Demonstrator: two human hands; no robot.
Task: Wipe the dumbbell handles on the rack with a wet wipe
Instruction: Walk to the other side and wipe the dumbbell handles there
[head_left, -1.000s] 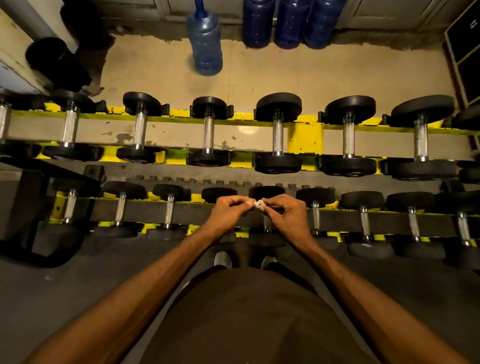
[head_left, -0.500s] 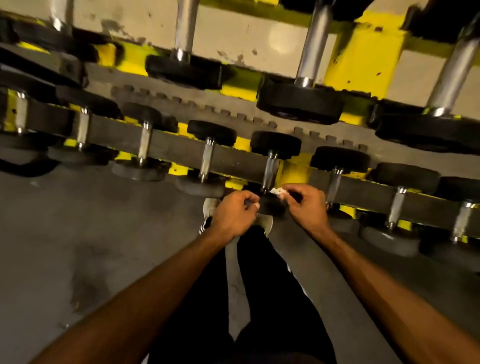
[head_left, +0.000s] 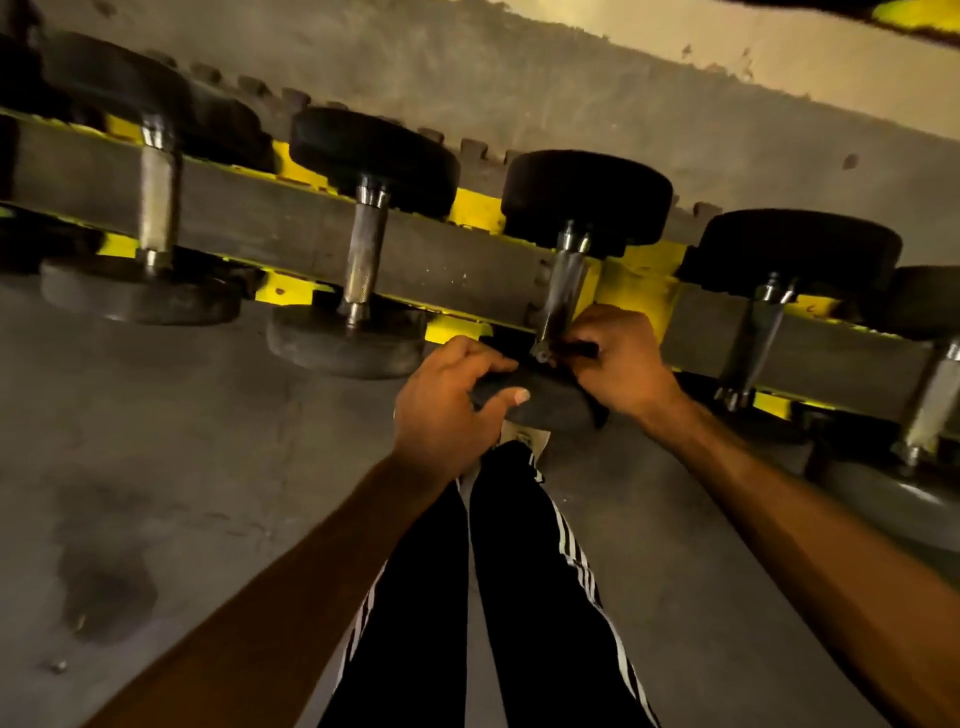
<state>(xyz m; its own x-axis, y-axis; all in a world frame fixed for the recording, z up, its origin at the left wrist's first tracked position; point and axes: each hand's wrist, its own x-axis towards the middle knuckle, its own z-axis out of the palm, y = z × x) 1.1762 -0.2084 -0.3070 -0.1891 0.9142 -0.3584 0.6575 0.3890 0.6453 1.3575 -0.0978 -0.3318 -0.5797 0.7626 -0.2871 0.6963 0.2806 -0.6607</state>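
Note:
A black dumbbell lies across the lower rack rail (head_left: 441, 260), and its knurled steel handle (head_left: 566, 280) runs down towards me. My left hand (head_left: 452, 410) grips the near rubber head (head_left: 550, 405) of that dumbbell, thumb on its rim. My right hand (head_left: 623, 364) is at the handle's lower end with its fingers curled round it. The wet wipe does not show clearly and seems hidden under those fingers.
More dumbbells lie on the same yellow-and-grey rack, one to the left (head_left: 366, 260) and one to the right (head_left: 763, 332). My legs in striped black trousers (head_left: 519, 571) and a white shoe (head_left: 524, 436) stand just below the hands on the grey floor (head_left: 208, 467).
I have bent in much closer to the lower rack. My hands went from holding the small white wipe between them to the dumbbell: left on its near head, right on the handle's end.

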